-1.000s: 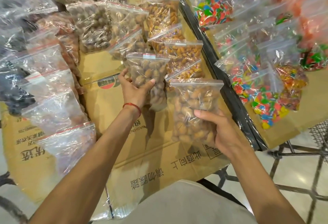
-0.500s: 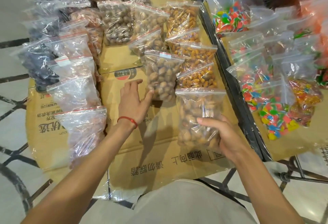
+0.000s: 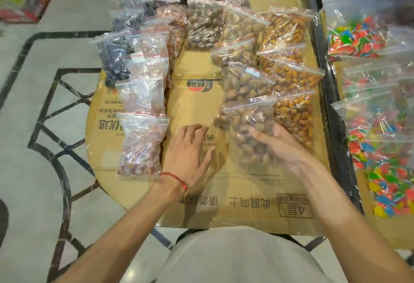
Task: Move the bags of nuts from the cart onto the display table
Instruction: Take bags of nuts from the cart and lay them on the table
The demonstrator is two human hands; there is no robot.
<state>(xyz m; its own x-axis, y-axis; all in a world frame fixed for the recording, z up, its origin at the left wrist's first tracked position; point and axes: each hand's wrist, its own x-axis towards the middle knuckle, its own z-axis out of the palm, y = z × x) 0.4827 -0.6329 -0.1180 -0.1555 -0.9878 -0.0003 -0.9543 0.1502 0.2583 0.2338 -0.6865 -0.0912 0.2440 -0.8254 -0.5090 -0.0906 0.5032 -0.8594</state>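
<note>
Zip bags of nuts and dried fruit lie in rows on the cardboard-covered display table (image 3: 224,193). My right hand (image 3: 284,148) holds a clear bag of brown nuts (image 3: 248,139), thumb on top; the bag lies on the cardboard at the near end of the middle-right row, overlapping another bag of the same nuts (image 3: 244,85). My left hand (image 3: 190,150), with a red string on its wrist, hovers over bare cardboard just left of that bag, fingers relaxed and holding nothing.
Orange-brown nut bags (image 3: 295,112) sit right of the held bag; pale dried-fruit bags (image 3: 141,144) line the left. A black frame edge (image 3: 331,103) separates a neighbouring surface with bags of coloured candy (image 3: 367,40). Patterned floor (image 3: 44,103) lies to the left.
My left hand let go of the nut bag it held, leaving it on the table, and drew back towards me. My right hand lowered its bag onto the cardboard in front of that one.
</note>
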